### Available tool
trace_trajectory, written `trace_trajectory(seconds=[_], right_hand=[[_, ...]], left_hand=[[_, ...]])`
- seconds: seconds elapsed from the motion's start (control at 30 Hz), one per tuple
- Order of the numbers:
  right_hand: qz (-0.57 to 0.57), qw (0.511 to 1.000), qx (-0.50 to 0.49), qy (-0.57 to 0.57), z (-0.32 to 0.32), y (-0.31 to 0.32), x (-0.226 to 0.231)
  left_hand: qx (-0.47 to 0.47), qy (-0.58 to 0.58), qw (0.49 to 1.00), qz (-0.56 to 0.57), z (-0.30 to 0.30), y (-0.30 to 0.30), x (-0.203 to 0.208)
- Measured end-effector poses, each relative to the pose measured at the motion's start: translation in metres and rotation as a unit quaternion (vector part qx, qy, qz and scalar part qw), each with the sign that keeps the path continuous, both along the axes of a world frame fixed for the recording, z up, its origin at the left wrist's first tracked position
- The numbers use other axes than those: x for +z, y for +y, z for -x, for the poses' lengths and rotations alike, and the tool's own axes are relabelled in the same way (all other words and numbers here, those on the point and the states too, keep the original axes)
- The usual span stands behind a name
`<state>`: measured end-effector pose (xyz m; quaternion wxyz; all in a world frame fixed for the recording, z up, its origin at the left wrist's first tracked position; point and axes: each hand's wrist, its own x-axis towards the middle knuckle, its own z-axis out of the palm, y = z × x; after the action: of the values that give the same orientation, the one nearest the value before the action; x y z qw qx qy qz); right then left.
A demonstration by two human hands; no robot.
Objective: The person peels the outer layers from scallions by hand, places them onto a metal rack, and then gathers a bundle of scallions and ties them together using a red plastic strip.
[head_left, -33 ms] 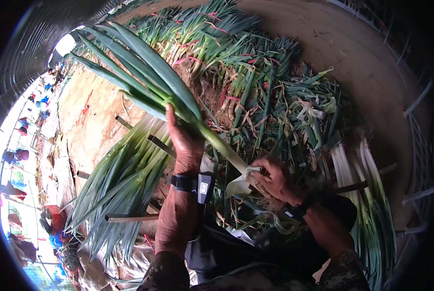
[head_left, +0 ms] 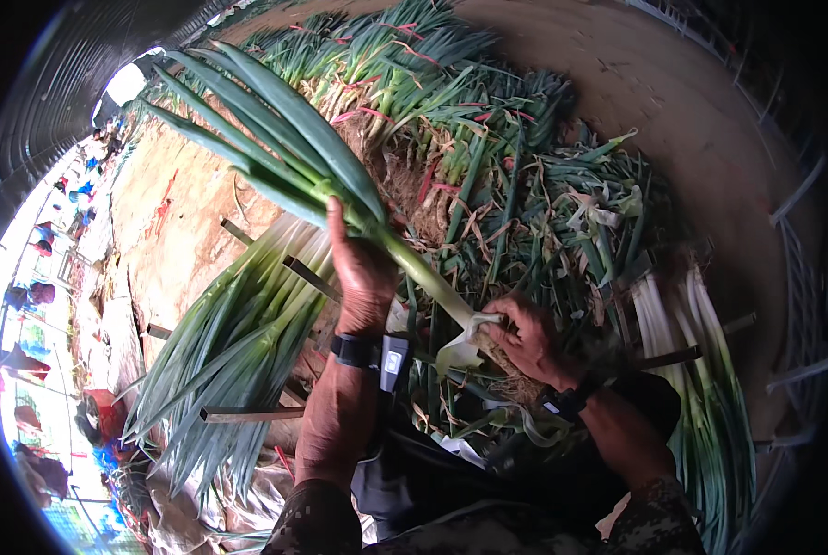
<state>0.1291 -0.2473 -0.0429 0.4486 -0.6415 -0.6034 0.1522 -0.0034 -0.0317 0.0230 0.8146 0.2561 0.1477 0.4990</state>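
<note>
A large green onion (head_left: pixel 423 273) slants across the middle, its tubular leaves fanning to the upper left and its pale root end at the lower right. My left hand (head_left: pixel 363 277) is closed round it just below the leaves, thumb along the stalk. Near the root end my right hand (head_left: pixel 525 342) pinches at the stalk, where a loose strip of outer skin (head_left: pixel 458 351) hangs down. The right fingertips partly hide what they grip. Brown, dry-looking roots (head_left: pixel 515 387) show under that hand.
Cleaned green onions (head_left: pixel 247 324) lie across a metal rack on the left, and more (head_left: pixel 700 370) on the right. Ahead are heaped bundles tied with red strips (head_left: pixel 404 88) and a pile of leafy scraps (head_left: pixel 571 213). Bare ground (head_left: pixel 673 120) lies beyond.
The green onion and my left hand have shifted slightly right and down. My right hand stays near the root end, its fingers slightly changed in pose.
</note>
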Motion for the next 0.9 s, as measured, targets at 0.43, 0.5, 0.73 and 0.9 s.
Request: trace_trajectory(seconds=[0.43,0.5,0.73,0.9], right_hand=[[0.114,0.984,0.112,-0.075,0.023,-0.016,0.014],[0.132,0.981,0.131,-0.062,0.027,-0.038,0.010],[0.099,0.994,0.052,0.021,0.034,-0.050,0.012],[0.141,0.987,0.012,0.071,0.028,-0.041,0.001]], left_hand=[[0.106,0.192,0.970,-0.103,0.012,0.030,-0.022],[0.169,0.181,0.960,-0.129,0.023,0.045,-0.013],[0.214,0.101,0.972,-0.001,0.054,0.087,-0.049],[0.227,0.123,0.966,0.008,0.054,0.085,-0.046]])
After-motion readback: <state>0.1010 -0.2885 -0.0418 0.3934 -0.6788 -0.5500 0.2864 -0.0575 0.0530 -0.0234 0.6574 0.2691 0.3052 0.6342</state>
